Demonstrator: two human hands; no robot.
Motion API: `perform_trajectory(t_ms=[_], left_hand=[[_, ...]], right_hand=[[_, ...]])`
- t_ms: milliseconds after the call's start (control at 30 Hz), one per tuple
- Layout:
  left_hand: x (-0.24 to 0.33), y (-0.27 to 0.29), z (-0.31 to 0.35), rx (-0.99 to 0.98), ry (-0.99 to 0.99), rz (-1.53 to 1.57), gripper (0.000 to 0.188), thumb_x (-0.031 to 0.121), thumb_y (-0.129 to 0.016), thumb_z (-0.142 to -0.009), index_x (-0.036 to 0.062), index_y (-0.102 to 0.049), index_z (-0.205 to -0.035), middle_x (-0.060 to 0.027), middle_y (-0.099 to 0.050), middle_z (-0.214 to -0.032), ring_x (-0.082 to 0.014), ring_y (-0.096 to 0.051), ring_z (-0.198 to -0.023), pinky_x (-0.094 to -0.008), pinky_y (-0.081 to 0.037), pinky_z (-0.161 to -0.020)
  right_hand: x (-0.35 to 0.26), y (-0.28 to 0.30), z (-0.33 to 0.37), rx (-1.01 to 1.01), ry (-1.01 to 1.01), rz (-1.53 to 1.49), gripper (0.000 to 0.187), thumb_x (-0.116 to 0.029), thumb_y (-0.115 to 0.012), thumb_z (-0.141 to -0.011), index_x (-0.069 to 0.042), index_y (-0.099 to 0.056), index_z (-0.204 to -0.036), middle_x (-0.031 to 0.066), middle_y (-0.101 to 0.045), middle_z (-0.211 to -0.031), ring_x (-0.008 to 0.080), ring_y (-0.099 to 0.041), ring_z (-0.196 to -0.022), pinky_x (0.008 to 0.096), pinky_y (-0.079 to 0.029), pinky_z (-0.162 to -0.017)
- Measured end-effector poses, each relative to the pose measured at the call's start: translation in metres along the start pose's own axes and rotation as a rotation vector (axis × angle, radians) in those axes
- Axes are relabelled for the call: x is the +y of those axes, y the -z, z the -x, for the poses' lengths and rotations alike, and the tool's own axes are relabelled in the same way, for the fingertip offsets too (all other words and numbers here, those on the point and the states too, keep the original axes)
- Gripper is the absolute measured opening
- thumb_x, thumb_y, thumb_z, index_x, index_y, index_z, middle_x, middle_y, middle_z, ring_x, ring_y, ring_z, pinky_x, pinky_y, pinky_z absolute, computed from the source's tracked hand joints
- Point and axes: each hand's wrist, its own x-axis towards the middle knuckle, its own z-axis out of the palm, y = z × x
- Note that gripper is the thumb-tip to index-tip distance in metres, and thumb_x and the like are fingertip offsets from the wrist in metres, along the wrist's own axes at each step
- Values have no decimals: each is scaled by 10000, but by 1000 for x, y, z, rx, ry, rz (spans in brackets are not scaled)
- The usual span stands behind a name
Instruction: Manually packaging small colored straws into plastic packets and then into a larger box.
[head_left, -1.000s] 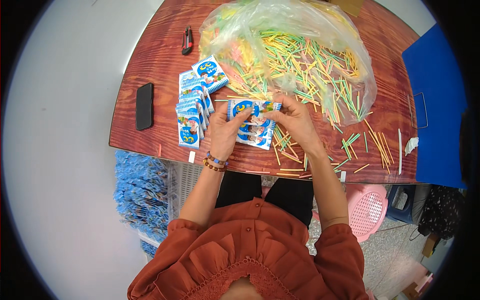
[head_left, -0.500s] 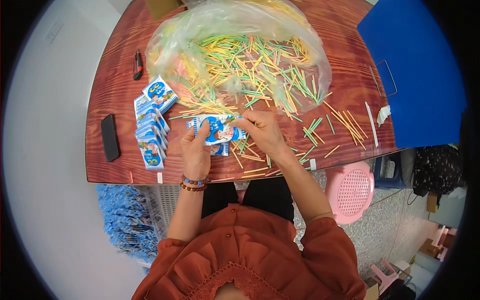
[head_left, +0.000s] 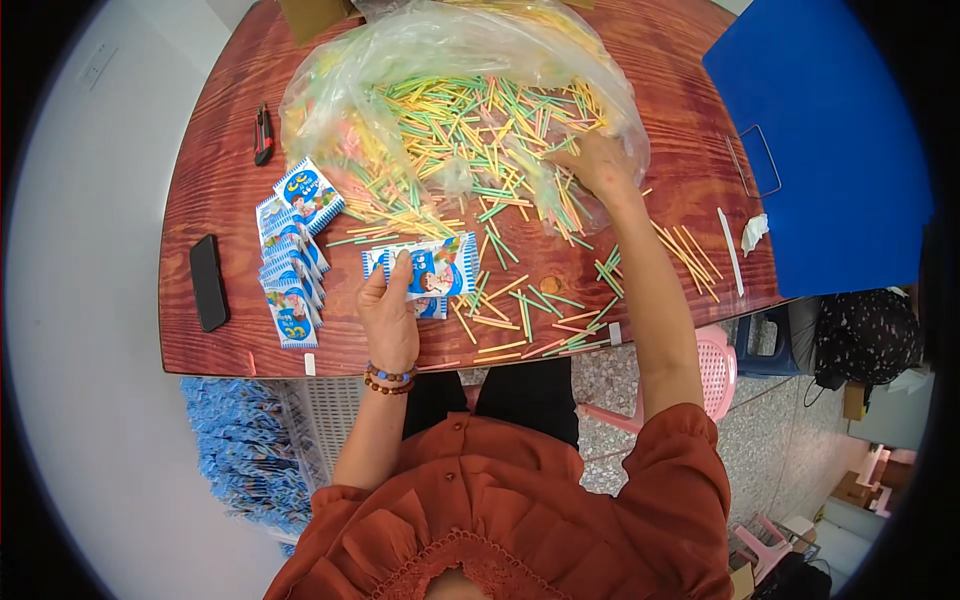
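My left hand is closed on a blue-and-white packet, the thumb lying on its front. Another packet lies beneath it, mostly covered. At the right of the clear plastic bag, my right hand reaches in among thin pastel sticks in yellow, green and pink. Its visible fingers look stretched and apart, with their tips partly hidden against the plastic and sticks. Left of my left hand, several similar packets overlap in a row.
A black phone and a red-and-black utility knife lie at the left. Loose sticks are scattered near the table's front edge. A large blue box stands at the right, a pink stool below. Blue packets fill a crate by the wall.
My right hand has let go of the packet's right end and moved up and right into the bag of sticks. My left hand still holds the packet.
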Motion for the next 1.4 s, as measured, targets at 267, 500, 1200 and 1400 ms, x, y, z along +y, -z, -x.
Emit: perform_trajectory(t_ms=[267,500,1200,1400], left_hand=[[3,6,-2,-2,16,18,104,110,-615,-936,30,-682,-942,-4,-679,-881,-46,-603,-722,-217,-490,-596],[3,6,-1,10,32,-11,96,90,-617,-932,17,-680,-944,-13,-682,-895,-49,-603,-762,-221,-489,-666],[4,-4,0,27,69,55,137,160,-598,-953,48,-675,-933,-15,-687,-864,-74,-644,-723,-235,-528,-560],[-9,-6,-6,-61,108,121,243,225,-542,-988,25,-669,-931,-56,-695,-936,-118,-656,-816,-264,-529,-687]], right_hand=[[1,-11,-1,-69,41,-45,491,-309,-638,-812,96,-607,-1088,280,-645,-1069,378,-643,-1008,441,-494,-851],[27,-24,-10,-62,65,-124,446,-256,-596,-844,50,-584,-1168,284,-610,-1153,385,-608,-1082,453,-473,-916],[61,-30,16,39,322,-458,248,-75,-448,-939,95,-510,-1108,223,-624,-1027,349,-580,-903,461,-438,-836],[41,-13,23,0,165,-1401,129,-156,-437,-1017,-62,-525,-1003,53,-534,-832,149,-534,-766,327,-466,-727]])
